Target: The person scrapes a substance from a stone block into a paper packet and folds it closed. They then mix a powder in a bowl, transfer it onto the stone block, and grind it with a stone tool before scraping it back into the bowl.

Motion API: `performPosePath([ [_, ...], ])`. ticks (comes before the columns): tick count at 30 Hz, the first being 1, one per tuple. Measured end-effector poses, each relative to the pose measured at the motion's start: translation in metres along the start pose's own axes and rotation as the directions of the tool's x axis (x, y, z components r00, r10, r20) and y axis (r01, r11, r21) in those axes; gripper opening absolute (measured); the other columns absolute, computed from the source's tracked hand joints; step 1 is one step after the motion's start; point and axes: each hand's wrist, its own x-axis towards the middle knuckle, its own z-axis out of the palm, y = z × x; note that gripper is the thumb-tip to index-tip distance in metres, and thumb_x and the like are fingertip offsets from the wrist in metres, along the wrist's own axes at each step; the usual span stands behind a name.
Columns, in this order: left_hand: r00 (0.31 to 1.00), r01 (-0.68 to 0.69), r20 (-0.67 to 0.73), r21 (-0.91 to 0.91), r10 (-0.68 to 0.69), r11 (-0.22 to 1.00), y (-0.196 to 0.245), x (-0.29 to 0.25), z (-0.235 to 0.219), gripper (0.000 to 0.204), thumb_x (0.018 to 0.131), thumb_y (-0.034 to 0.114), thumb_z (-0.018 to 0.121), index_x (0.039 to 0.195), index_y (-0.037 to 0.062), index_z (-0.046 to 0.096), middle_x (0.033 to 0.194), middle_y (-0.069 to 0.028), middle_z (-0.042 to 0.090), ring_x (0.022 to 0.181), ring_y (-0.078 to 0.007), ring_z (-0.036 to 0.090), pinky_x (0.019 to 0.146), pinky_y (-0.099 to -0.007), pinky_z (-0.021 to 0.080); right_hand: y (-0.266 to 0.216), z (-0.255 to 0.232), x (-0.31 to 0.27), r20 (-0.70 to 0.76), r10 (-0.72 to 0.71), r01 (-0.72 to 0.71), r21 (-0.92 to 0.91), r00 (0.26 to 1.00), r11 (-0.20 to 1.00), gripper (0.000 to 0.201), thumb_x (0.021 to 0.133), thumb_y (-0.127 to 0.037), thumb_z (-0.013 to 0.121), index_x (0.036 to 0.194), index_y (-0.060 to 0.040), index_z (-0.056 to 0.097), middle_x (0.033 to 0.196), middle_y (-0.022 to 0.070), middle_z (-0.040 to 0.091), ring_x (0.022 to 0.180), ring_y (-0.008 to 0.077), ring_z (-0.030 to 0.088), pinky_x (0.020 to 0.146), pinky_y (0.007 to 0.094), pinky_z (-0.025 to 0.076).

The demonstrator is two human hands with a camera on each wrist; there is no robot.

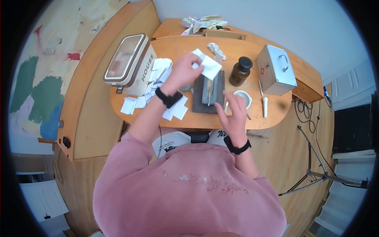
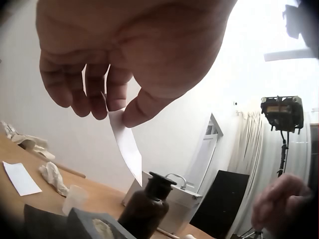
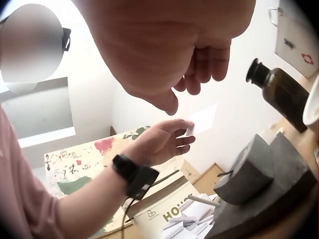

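Observation:
My left hand (image 1: 182,73) pinches a small white sheet of paper (image 1: 212,68) between thumb and fingertips. In the left wrist view that paper (image 2: 126,144) hangs down from the thumb and forefinger, above the table. Below it stands a grey block (image 3: 249,172) on a flat dark slab (image 1: 198,103). A pale, narrow strip of material (image 1: 210,90) lies along the block's top. My right hand (image 1: 235,116) is raised to the right of the slab with its fingers loosely bent and nothing in them. A second white paper (image 2: 22,179) lies on the table beyond the block.
White paper pieces (image 1: 128,105) lie scattered by the lidded storage box (image 1: 138,79) at left. A brown bottle (image 1: 239,75), white mortar (image 1: 247,97), white pestle (image 1: 265,107) and metal first-aid case (image 1: 272,75) stand or lie at right. Crumpled tissue (image 1: 216,50) lies behind.

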Motion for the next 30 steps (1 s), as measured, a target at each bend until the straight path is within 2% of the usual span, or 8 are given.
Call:
performPosePath([
  [7, 0.960, 0.269, 0.006, -0.278, -0.279, 0.922, 0.053, -0.119, 0.018, 0.017, 0.097, 0.014, 0.083, 0.101, 0.0012, 0.072, 0.096, -0.0013, 0.064, 0.077, -0.0114, 0.051, 0.070, -0.0293, 0.045, -0.005, 0.024, 0.010, 0.168, -0.098, 0.131, -0.198, 0.981, 0.971, 0.087, 0.073, -0.021, 0.099, 0.151, -0.0059, 0.064, 0.145, 0.0109, 0.067, 0.133, 0.0346, 0.058, 0.116, 0.0526, 0.035],
  [14, 0.926, 0.363, 0.114, -0.532, -0.360, 0.765, 0.039, -0.156, 0.020, 0.017, 0.101, 0.013, 0.081, 0.099, -0.0004, 0.073, 0.115, -0.0027, 0.068, 0.088, -0.0107, 0.060, 0.079, -0.0294, 0.050, -0.013, 0.019, 0.001, 0.300, -0.074, 0.107, -0.096, 0.951, 0.990, 0.067, 0.074, -0.017, 0.097, 0.136, -0.0099, 0.071, 0.134, 0.0072, 0.073, 0.129, 0.0304, 0.063, 0.114, 0.0500, 0.035],
  [20, 0.919, 0.364, 0.149, -0.678, -0.366, 0.638, 0.036, -0.157, 0.012, 0.018, 0.111, 0.017, 0.072, 0.123, 0.0046, 0.069, 0.132, -0.0088, 0.070, 0.111, -0.0140, 0.070, 0.097, -0.0314, 0.056, -0.011, 0.016, 0.003, 0.350, -0.084, 0.109, -0.054, 0.933, 0.993, 0.064, 0.076, -0.014, 0.095, 0.135, -0.0114, 0.071, 0.137, 0.0072, 0.073, 0.132, 0.0311, 0.064, 0.114, 0.0496, 0.038],
  [22, 0.800, 0.483, 0.236, -0.799, -0.551, 0.359, 0.028, -0.153, 0.008, 0.031, 0.119, 0.031, 0.059, 0.140, 0.0082, 0.063, 0.137, -0.0137, 0.070, 0.115, -0.0171, 0.073, 0.098, -0.0349, 0.059, -0.008, 0.016, 0.004, 0.377, -0.105, 0.114, 0.000, 0.920, 0.994, 0.065, 0.077, -0.012, 0.094, 0.137, -0.0119, 0.071, 0.143, 0.0083, 0.071, 0.137, 0.0317, 0.062, 0.116, 0.0503, 0.038],
  [23, 0.801, 0.481, 0.234, -0.800, -0.551, 0.359, 0.024, -0.152, 0.006, 0.031, 0.119, 0.031, 0.059, 0.140, 0.0082, 0.063, 0.137, -0.0137, 0.070, 0.115, -0.0171, 0.073, 0.098, -0.0349, 0.059, -0.008, 0.016, 0.005, 0.401, -0.127, 0.115, 0.053, 0.907, 0.992, 0.065, 0.078, -0.009, 0.093, 0.139, -0.0123, 0.070, 0.150, 0.0094, 0.069, 0.141, 0.0322, 0.061, 0.118, 0.0511, 0.039],
  [25, 0.789, 0.558, 0.447, -0.808, -0.421, 0.188, 0.015, -0.155, 0.006, 0.049, 0.122, 0.045, 0.047, 0.150, 0.0070, 0.060, 0.145, -0.0161, 0.069, 0.123, -0.0232, 0.074, 0.104, -0.0411, 0.061, -0.012, 0.020, 0.005, 0.433, -0.160, 0.144, 0.070, 0.887, 0.987, 0.066, 0.078, -0.010, 0.093, 0.141, -0.0145, 0.071, 0.158, 0.0108, 0.063, 0.145, 0.0337, 0.058, 0.120, 0.0522, 0.038],
  [26, 0.789, 0.558, 0.447, -0.808, -0.422, 0.188, 0.015, -0.157, 0.008, 0.049, 0.122, 0.045, 0.047, 0.150, 0.0070, 0.060, 0.145, -0.0161, 0.069, 0.123, -0.0232, 0.074, 0.104, -0.0411, 0.061, -0.015, 0.022, 0.005, 0.463, -0.190, 0.169, 0.086, 0.866, 0.982, 0.068, 0.079, -0.011, 0.094, 0.142, -0.0167, 0.072, 0.167, 0.0121, 0.058, 0.149, 0.0351, 0.056, 0.122, 0.0533, 0.037],
  [30, 0.766, 0.546, 0.593, -0.804, -0.249, -0.236, 0.019, -0.175, 0.019, 0.054, 0.123, 0.048, 0.046, 0.154, 0.0055, 0.059, 0.145, -0.0169, 0.070, 0.133, -0.0281, 0.072, 0.106, -0.0477, 0.064, -0.022, 0.028, 0.003, 0.478, -0.208, 0.105, 0.233, 0.853, 0.967, 0.066, 0.080, -0.015, 0.096, 0.142, -0.0228, 0.075, 0.176, 0.0127, 0.047, 0.152, 0.0385, 0.052, 0.124, 0.0543, 0.035],
])
